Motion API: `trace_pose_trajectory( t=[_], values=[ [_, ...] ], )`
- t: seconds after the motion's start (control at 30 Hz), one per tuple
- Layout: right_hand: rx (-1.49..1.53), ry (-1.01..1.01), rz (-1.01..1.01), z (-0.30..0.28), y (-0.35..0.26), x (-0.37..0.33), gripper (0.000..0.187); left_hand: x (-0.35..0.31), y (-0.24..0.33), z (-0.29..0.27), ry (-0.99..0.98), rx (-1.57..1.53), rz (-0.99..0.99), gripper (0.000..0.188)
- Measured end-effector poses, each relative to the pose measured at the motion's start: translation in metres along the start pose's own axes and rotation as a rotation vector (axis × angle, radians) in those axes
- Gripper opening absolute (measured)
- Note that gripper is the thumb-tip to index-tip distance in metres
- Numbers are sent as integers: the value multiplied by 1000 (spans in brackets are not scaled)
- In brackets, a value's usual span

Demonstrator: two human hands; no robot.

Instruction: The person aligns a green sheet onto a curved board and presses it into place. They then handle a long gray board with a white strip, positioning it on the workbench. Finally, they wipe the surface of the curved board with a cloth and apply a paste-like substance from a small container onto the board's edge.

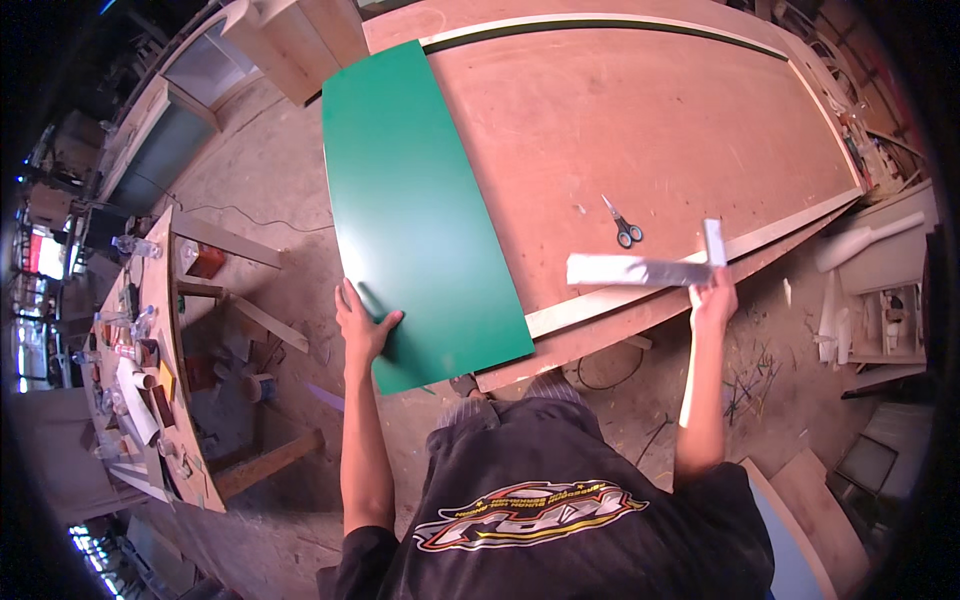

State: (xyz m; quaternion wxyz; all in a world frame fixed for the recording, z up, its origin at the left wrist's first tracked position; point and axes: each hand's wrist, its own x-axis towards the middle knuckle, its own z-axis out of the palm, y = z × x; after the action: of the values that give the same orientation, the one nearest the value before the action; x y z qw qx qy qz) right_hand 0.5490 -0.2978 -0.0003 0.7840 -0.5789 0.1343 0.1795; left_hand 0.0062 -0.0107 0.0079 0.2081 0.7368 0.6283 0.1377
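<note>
A glossy green panel (415, 215) lies across the left end of a large framed wooden board. My left hand (362, 320) rests at its near left edge, fingers stretched out along the edge and thumb spread over the green face. To the right, my right hand (714, 298) is closed around the corner of a silver L-shaped square (640, 271). Its broad arm points left and its shorter arm points away from me, above the pale strip along the board's near edge. Black-handled scissors (624, 226) lie on the board beyond the square, their blades partly apart.
The reddish wooden board (640, 130) has pale strips (800, 228) along its edges. At left stands a cluttered worktable (190, 390) with bottles and tools. Wooden cabinets (290, 45) stand at the far left. Scraps (745, 385) litter the floor at right, near leaning panels (810, 500).
</note>
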Motion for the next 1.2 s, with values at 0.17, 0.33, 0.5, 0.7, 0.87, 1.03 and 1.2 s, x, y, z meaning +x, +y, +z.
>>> trace_pose_trajectory(
  t=[0.17,0.33,0.5,0.7,0.87,1.03,1.2],
  values=[
    [304,-102,70,28,-8,133,40,-45,69,13,23,9,436,92],
    [294,-111,185,80,6,169,46,-114,150,50,-275,124,617,78],
    [-769,25,-534,111,42,79,56,-130,153,74,-261,190,599,77],
    [-1001,-892,-732,131,84,-42,38,-130,148,77,-209,145,636,74],
    [-1097,-1115,-433,131,113,-144,33,-124,161,61,-259,81,594,65],
    [-973,-1013,-708,91,101,-208,19,-92,164,37,-462,-65,533,42],
    [-1019,-883,2,36,104,-241,23,-7,158,19,-751,-186,620,34]
  ],
)
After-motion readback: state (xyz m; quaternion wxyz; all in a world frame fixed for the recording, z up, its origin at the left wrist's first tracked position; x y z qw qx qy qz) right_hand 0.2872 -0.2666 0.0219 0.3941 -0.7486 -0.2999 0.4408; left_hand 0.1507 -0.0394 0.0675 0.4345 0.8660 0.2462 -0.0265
